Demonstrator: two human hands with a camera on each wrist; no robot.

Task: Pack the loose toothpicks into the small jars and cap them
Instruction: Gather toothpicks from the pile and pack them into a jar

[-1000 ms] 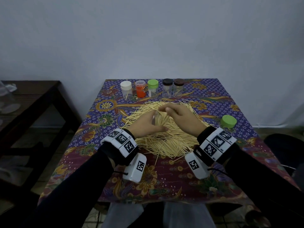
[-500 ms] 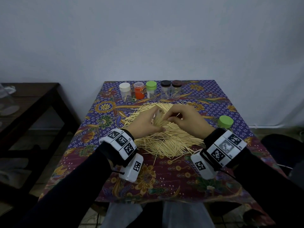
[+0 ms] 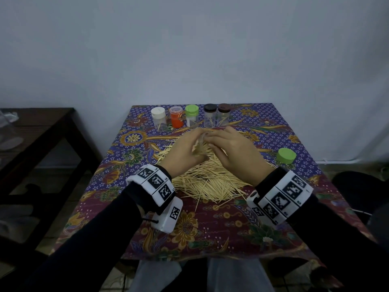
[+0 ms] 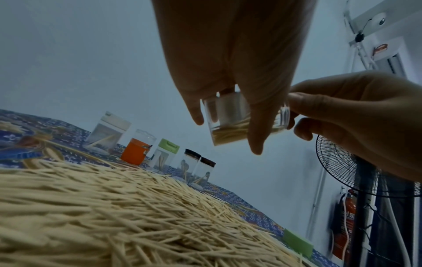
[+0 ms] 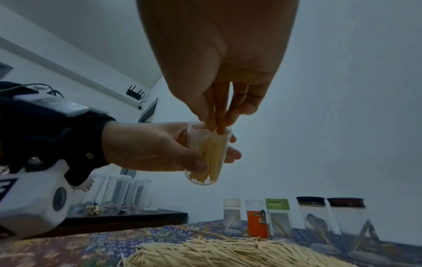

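Note:
My left hand (image 3: 183, 152) grips a small clear uncapped jar (image 3: 199, 144) above the toothpick pile (image 3: 210, 182). The jar (image 5: 210, 155) is tilted and partly full of toothpicks. My right hand (image 3: 231, 152) meets it from the right. Its fingertips (image 5: 219, 124) are bunched at the jar mouth, pinching toothpicks that stick down into it. From the left wrist, the jar (image 4: 228, 115) shows between my left fingers (image 4: 255, 137), with the right hand (image 4: 365, 117) at its open end. A loose green cap (image 3: 285, 155) lies right of the pile.
Capped jars stand in a row at the table's far edge: white (image 3: 159, 119), orange (image 3: 176, 120), green (image 3: 191, 116), black (image 3: 210, 119), brown (image 3: 223, 118). A dark side table (image 3: 42, 127) stands left. A standing fan (image 4: 338, 162) is to the right.
My right hand dipped to the pile, then came back to the jar mouth with toothpicks. Both hands sit slightly farther from me, and the jar stays in my left hand.

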